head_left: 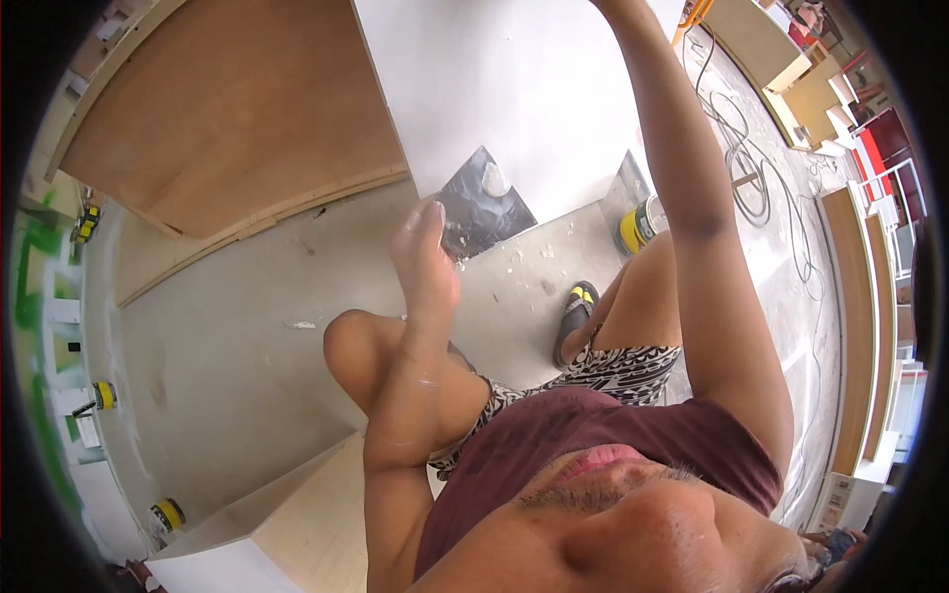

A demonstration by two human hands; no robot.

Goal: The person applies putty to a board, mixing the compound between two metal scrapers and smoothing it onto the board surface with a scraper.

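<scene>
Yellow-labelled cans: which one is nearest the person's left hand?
The can beside the right knee; other cans stand farther from the left hand, at the picture's left.

Brown panel: to my left.
Dark cable: looped on the floor, my right.
Wooden unit: farther right, beyond the cable.
</scene>
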